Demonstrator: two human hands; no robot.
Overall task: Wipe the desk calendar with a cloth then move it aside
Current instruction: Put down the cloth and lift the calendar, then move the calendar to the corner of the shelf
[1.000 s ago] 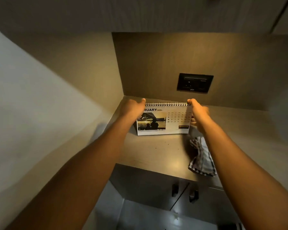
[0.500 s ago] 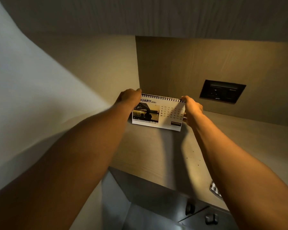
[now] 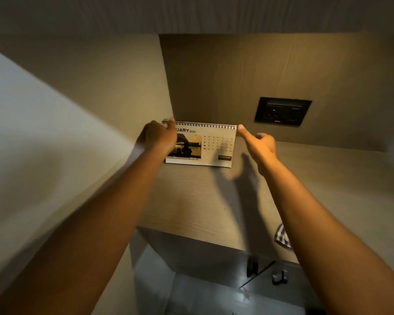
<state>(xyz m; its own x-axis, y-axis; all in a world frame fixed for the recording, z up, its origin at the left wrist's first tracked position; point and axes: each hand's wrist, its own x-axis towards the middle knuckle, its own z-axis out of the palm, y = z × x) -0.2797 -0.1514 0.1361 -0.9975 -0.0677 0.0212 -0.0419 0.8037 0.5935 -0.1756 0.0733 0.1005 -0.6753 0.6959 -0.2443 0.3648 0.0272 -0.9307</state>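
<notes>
A spiral-bound desk calendar (image 3: 212, 146) with a photo and a date grid stands upright on the wooden counter (image 3: 203, 205), in the back left corner against the wall. My left hand (image 3: 159, 138) wraps around the calendar's top left corner and covers part of its front. My right hand (image 3: 258, 145) is just off the calendar's right edge, fingers apart, with one fingertip near the top right corner of the spiral. A checked cloth (image 3: 282, 237) lies on the counter at the right, mostly hidden behind my right forearm.
A black socket plate (image 3: 282, 112) sits in the back wall to the right of the calendar. A side wall closes the counter on the left and a cabinet overhangs above. Below the counter's front edge are cabinet doors with dark handles (image 3: 279, 277).
The calendar has shifted left into the corner and now stands on the counter. My right hand has come off its right edge and opened; my left hand still holds the left corner.
</notes>
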